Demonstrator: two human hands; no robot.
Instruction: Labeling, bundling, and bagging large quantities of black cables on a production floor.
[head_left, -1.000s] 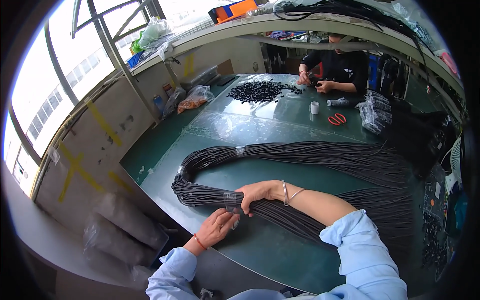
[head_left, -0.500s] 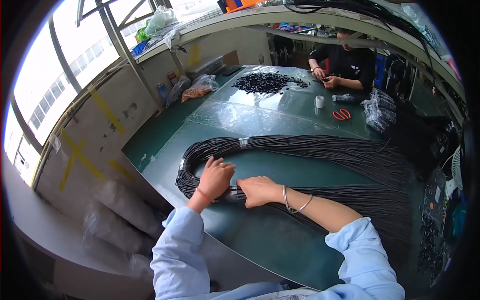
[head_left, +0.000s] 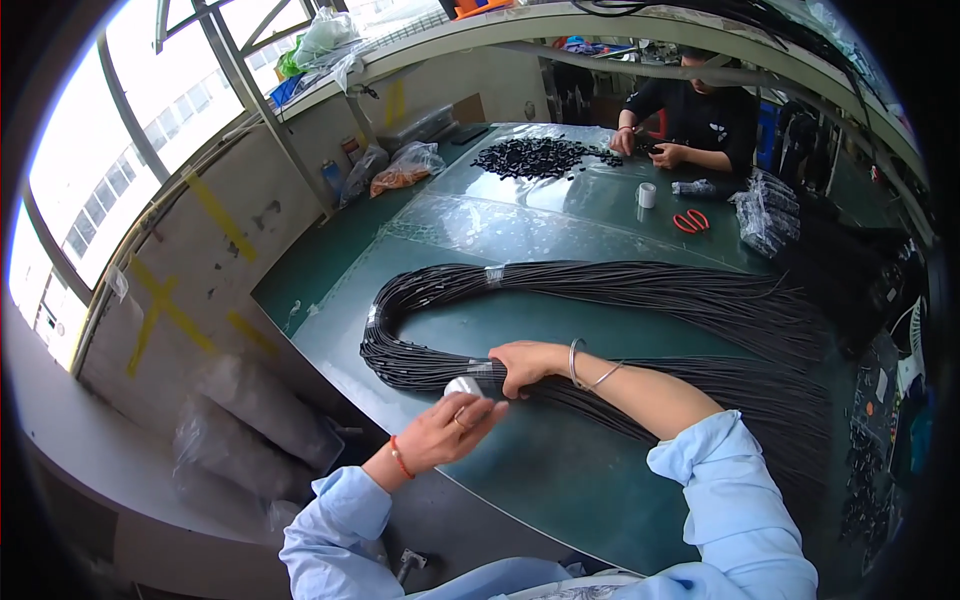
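Observation:
A long bundle of thin black cables (head_left: 412, 372) lies bent in a U on the table, its curve at the left and its loose ends at the right. My right hand (head_left: 527, 364) is closed around the near arm of the bundle, beside a clear tape band (head_left: 481, 368). Just below that band, my left hand (head_left: 445, 432) holds a whitish roll of tape (head_left: 463, 386) by its fingers. Another tape band (head_left: 495, 274) wraps the far arm of the bundle.
On the green table (head_left: 560, 480) are a pile of small black parts (head_left: 540, 157), a white roll (head_left: 646, 195), red-handled pliers (head_left: 691, 221) and plastic-wrapped goods (head_left: 768, 210). A co-worker (head_left: 700, 130) handles small parts across the table. A shelf (head_left: 420, 62) spans above.
My left hand has come off the far side of the bundle, down and toward me; the tape roll now shows in it. My right hand stays on the cables, shifted slightly right.

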